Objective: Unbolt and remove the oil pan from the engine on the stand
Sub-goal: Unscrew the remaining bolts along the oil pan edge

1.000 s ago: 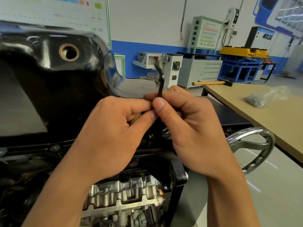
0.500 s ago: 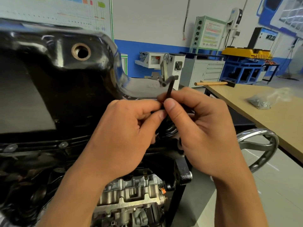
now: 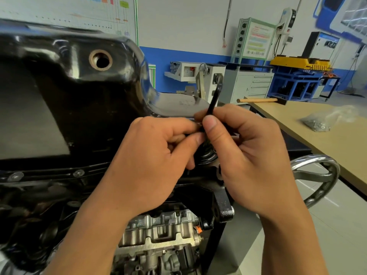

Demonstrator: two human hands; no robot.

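Since 0.5 s ago the hex key's (image 3: 213, 100) bent end has swung from lying over to the right to standing nearly upright. The left hand (image 3: 151, 167) and the right hand (image 3: 248, 161) meet at the right end of the oil pan (image 3: 79, 92), each pinching the key's shaft between thumb and forefinger. The pan sits on the upturned engine (image 3: 158, 235), with 2 flange bolts (image 3: 78, 173) visible near left. The bolt being worked is hidden behind the fingers. Best practice, I judge: keep the key fully seated and straight, twirl in short turns, and catch the bolt as it frees.
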